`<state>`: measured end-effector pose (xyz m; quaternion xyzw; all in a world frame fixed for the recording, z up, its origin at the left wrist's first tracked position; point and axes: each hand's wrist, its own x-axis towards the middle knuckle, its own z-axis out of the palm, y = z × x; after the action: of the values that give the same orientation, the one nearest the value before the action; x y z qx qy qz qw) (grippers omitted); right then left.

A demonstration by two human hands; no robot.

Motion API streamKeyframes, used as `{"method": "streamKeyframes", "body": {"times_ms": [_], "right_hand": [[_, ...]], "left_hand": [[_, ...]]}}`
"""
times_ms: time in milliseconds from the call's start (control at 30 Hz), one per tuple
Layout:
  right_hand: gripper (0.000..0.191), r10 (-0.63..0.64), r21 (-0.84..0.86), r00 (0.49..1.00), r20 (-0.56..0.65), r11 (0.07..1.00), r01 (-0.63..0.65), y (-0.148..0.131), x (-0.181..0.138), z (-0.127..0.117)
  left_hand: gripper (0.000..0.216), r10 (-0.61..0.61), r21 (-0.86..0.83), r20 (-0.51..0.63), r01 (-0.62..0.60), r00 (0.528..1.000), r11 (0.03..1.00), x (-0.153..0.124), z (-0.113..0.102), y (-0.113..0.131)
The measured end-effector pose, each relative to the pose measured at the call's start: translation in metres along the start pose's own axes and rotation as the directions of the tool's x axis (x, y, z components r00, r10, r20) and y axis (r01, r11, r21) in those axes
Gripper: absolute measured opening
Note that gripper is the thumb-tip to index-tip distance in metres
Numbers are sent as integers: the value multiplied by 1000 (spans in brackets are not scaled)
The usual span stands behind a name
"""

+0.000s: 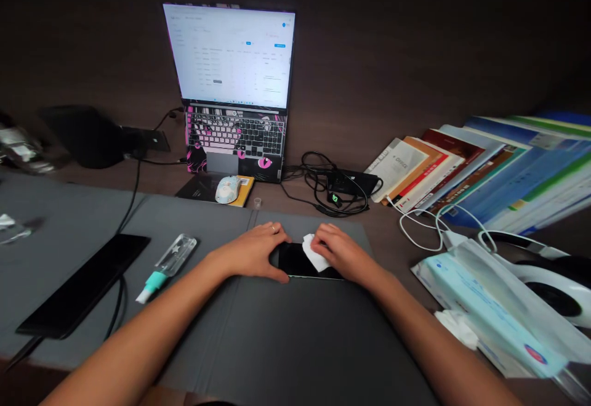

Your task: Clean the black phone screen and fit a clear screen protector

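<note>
Left hand: the left hand (256, 249), a thin ring on one finger, grasps the left end of the phone (292, 262), thumb along the near edge and fingers over the far one.
Phone: a flat, glossy black rectangle lying on the mat between the two hands.
Right hand: the right hand (345, 256) pinches a folded white tissue (314, 254), soft and matt, against the glass.
Dark slab: a long, smooth black tablet-like slab (87, 283) lies at an angle, a cord at its near end.
Spray bottle: clear, flat-sided plastic, the spray bottle (176, 255) has a turquoise collar.
Laptop: the patterned black-and-pink laptop (235, 55) stands with its screen lit; before it, a rounded pale mouse (228, 189).
Adapter: a blocky black adapter (353, 181) amid looped cables.
Books: paper-covered books (438, 166) lean in a slanting row.
Tissue pack: crinkly pale-blue film wraps the tissue pack (480, 307), beside white-and-black headphones (551, 289).
Surface: a smooth grey desk mat (277, 344), creased left of the hands, covers much of the dark brown desktop (392, 227).
Room: a brown panel wall (351, 55) rises behind, dim toward the top.
</note>
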<state>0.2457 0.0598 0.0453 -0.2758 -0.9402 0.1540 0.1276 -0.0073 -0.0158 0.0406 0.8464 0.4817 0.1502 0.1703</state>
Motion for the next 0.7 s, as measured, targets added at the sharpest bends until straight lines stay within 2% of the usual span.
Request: {"method": "streamKeyframes", "body": {"times_ms": [133, 333, 433, 700], "right_hand": [[17, -9, 12, 1000, 24, 1000, 9, 0, 5, 1], [17, 10, -5, 997, 73, 1000, -10, 28, -17, -26], [21, -7, -19, 997, 77, 1000, 8, 28, -19, -30], [23, -156, -65, 987, 43, 985, 159, -24, -3, 15]], "left_hand": [[71, 1, 4, 14, -1, 1000, 1000, 0, 0, 0], [68, -13, 10, 19, 12, 1000, 1000, 1, -1, 1], [68, -11, 10, 10, 11, 1000, 1000, 1, -2, 2], [68, 0, -1, 9, 0, 1000, 1000, 1, 0, 1]]}}
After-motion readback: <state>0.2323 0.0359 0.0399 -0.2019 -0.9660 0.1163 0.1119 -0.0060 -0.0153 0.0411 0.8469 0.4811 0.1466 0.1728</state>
